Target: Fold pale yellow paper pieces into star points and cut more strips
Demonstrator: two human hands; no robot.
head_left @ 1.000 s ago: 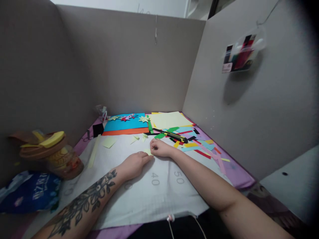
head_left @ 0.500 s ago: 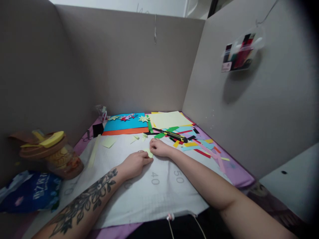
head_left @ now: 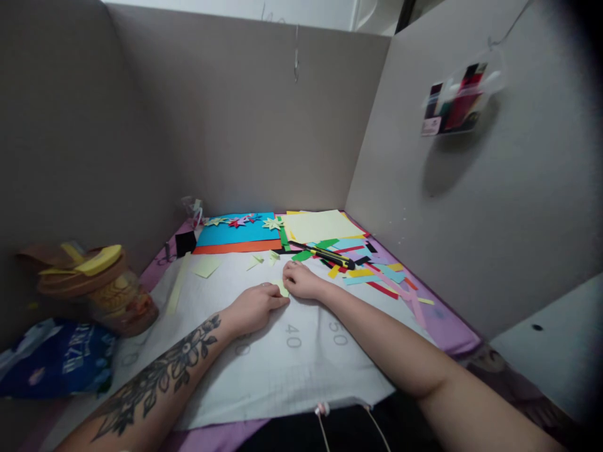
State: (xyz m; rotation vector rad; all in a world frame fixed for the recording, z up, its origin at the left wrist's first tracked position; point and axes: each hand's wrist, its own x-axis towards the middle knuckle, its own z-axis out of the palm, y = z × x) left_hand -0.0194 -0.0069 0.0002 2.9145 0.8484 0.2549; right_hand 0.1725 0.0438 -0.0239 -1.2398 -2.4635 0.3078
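Observation:
A small piece of pale yellow-green paper (head_left: 282, 288) lies on the white mat between my hands. My left hand (head_left: 254, 307) rests beside it, fingers pressed together and touching its near edge. My right hand (head_left: 301, 280) is curled over the paper's right side, its fingertips closed on it. Just beyond sit two small folded pale-green pieces (head_left: 274, 257). Farther left are a loose pale-green square (head_left: 206, 266) and a long pale strip (head_left: 178, 285). Part of the worked paper is hidden by my fingers.
A yellow and black utility knife (head_left: 332, 256) lies among coloured paper strips (head_left: 377, 273) at right. Folded paper stars (head_left: 272, 223) rest on blue paper (head_left: 226, 235). A lidded cup (head_left: 117, 295) and a blue packet (head_left: 56, 361) stand left. Grey panels (head_left: 249, 113) enclose the table.
The view has shifted very slightly. Both hands stay nearly in place at the pale paper, and I make out no other change.

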